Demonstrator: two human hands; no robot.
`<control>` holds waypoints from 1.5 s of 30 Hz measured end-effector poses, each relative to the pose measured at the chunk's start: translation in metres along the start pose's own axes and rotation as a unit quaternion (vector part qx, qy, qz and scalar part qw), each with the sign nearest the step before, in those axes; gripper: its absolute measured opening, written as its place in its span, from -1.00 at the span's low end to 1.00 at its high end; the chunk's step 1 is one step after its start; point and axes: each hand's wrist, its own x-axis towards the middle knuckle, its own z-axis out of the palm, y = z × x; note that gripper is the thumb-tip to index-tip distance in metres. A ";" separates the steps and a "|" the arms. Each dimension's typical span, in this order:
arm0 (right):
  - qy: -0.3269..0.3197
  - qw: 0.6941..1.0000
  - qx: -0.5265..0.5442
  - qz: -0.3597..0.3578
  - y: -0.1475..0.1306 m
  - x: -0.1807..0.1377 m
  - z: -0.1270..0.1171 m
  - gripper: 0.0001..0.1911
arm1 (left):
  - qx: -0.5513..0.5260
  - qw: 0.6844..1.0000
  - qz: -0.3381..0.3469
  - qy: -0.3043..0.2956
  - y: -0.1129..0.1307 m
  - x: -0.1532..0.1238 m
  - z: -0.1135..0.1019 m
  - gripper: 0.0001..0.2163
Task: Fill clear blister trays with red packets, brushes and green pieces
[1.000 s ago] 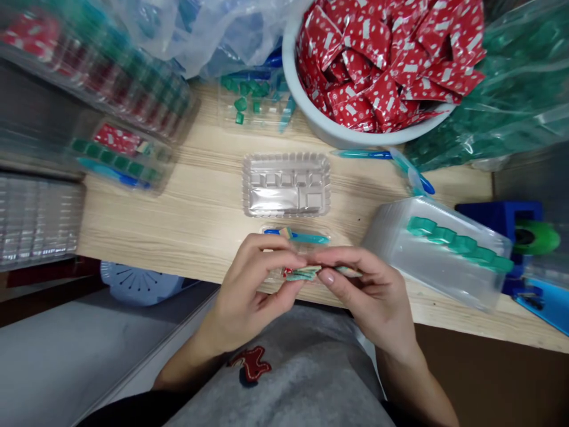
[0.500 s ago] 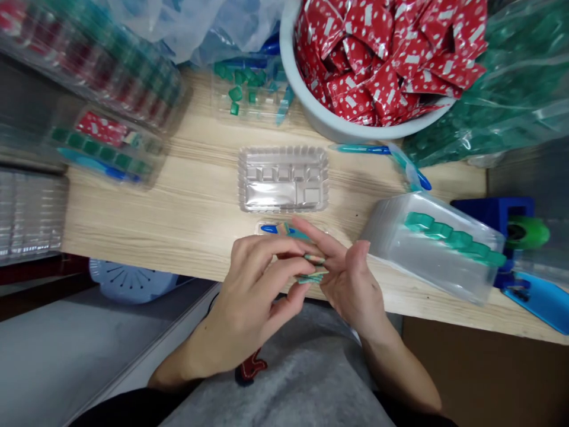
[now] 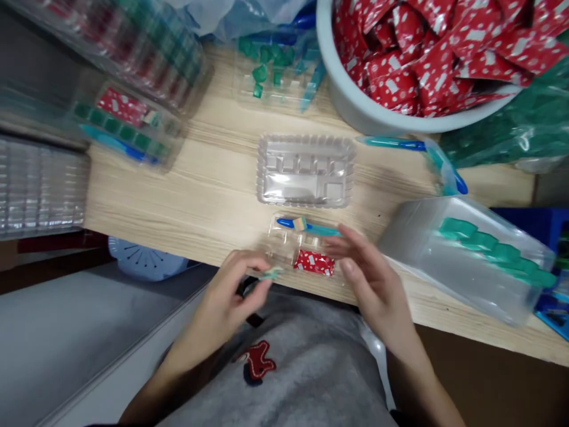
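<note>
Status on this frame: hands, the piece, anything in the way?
Left hand pinching small green piece. Right hand open, at clear tray holding red packet. Nothing blocking the tray.

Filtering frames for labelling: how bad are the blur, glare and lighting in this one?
Head view: motion blur throughout, worst at the left edge and on both hands. The left hand pinches a smeared green piece, and the right hand is open. There is soft glare on the empty tray. The bowl is cropped by the top edge, its packets readable. Lighting is even, shadows faint.
</note>
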 end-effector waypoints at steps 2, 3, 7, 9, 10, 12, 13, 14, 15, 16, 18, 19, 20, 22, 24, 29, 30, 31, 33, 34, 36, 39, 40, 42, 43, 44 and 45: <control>0.077 0.984 -0.146 -0.069 0.006 0.011 -0.001 -0.66 | 0.006 0.998 -0.056 0.000 -0.012 -0.004 -0.003 -0.90; 0.088 0.969 -0.207 -0.107 0.008 0.018 0.001 -0.71 | 0.010 0.998 -0.064 -0.009 -0.016 -0.004 -0.003 -0.90; 0.042 0.915 -0.343 -0.207 0.016 0.041 0.018 -0.74 | 0.046 0.998 -0.011 -0.044 -0.019 0.003 0.003 -0.89; 0.028 0.896 -0.389 -0.214 0.019 0.048 0.027 -0.72 | 0.085 0.995 0.014 -0.046 -0.017 0.006 0.007 -0.90; 0.024 0.887 -0.409 -0.212 0.021 0.050 0.031 -0.73 | 0.107 0.993 0.022 -0.045 -0.016 0.007 0.009 -0.89; 0.024 0.872 -0.443 -0.208 0.022 0.053 0.036 -0.74 | 0.147 0.988 0.029 -0.043 -0.014 0.009 0.012 -0.89; 0.023 0.864 -0.458 -0.207 0.022 0.054 0.037 -0.75 | 0.166 0.985 0.027 -0.045 -0.013 0.009 0.013 -0.89; 0.022 0.858 -0.471 -0.205 0.022 0.054 0.038 -0.75 | 0.182 0.982 0.024 -0.047 -0.012 0.009 0.015 -0.88; 0.022 0.852 -0.482 -0.202 0.022 0.054 0.038 -0.75 | 0.192 0.980 0.018 -0.044 -0.011 0.009 0.016 -0.88; 0.023 0.849 -0.489 -0.199 0.022 0.055 0.038 -0.75 | 0.195 0.980 0.013 -0.035 -0.011 0.009 0.018 -0.87; 0.023 0.850 -0.490 -0.193 0.023 0.055 0.039 -0.75 | 0.200 0.980 0.002 -0.008 -0.010 0.008 0.023 -0.87; 0.023 0.853 -0.486 -0.190 0.023 0.055 0.039 -0.75 | 0.209 0.978 -0.004 0.007 -0.011 0.007 0.025 -0.90; 0.023 0.855 -0.482 -0.189 0.023 0.055 0.039 -0.75 | 0.222 0.975 -0.011 0.021 -0.011 0.006 0.027 -0.92; 0.025 0.858 -0.477 -0.189 0.024 0.055 0.040 -0.75 | 0.240 0.970 -0.019 0.042 -0.013 0.003 0.030 -0.96; 0.028 0.859 -0.474 -0.192 0.024 0.056 0.040 -0.74 | 0.229 0.972 -0.023 0.052 -0.015 0.000 0.031 -0.96; 0.037 0.861 -0.464 -0.205 0.025 0.055 0.040 -0.75 | 0.170 0.983 -0.029 0.057 -0.019 -0.005 0.031 -0.89; 0.040 0.861 -0.463 -0.206 0.025 0.055 0.040 -0.75 | 0.157 0.985 -0.025 0.063 -0.019 -0.005 0.032 -0.87; 0.042 0.862 -0.462 -0.206 0.025 0.055 0.040 -0.75 | 0.145 0.987 -0.019 0.073 -0.020 -0.005 0.033 -0.85; 0.045 0.863 -0.460 -0.206 0.025 0.055 0.040 -0.74 | 0.134 0.986 -0.009 0.097 -0.022 -0.005 0.036 -0.84; 0.045 0.864 -0.458 -0.204 0.025 0.055 0.040 -0.73 | 0.134 0.985 -0.009 0.110 -0.023 -0.006 0.037 -0.85; 0.042 0.867 -0.454 -0.200 0.025 0.055 0.040 -0.72 | 0.141 0.981 -0.015 0.132 -0.024 -0.009 0.040 -0.89; 0.037 0.872 -0.447 -0.197 0.025 0.056 0.040 -0.71 | 0.170 0.976 -0.017 0.138 -0.024 -0.015 0.045 -0.91; 0.037 0.872 -0.445 -0.198 0.026 0.056 0.040 -0.71 | 0.180 0.974 -0.017 0.136 -0.024 -0.016 0.047 -0.92; 0.039 0.873 -0.444 -0.197 0.026 0.056 0.040 -0.71 | 0.189 0.973 -0.024 0.130 -0.024 -0.016 0.049 -0.96; 0.040 0.874 -0.443 -0.196 0.026 0.056 0.040 -0.71 | 0.185 0.974 -0.029 0.130 -0.024 -0.015 0.050 -0.97; 0.040 0.875 -0.441 -0.194 0.027 0.056 0.040 -0.72 | 0.178 0.975 -0.032 0.129 -0.024 -0.014 0.050 -0.96; 0.040 0.877 -0.438 -0.192 0.027 0.056 0.040 -0.72 | 0.170 0.976 -0.034 0.128 -0.024 -0.013 0.050 -0.94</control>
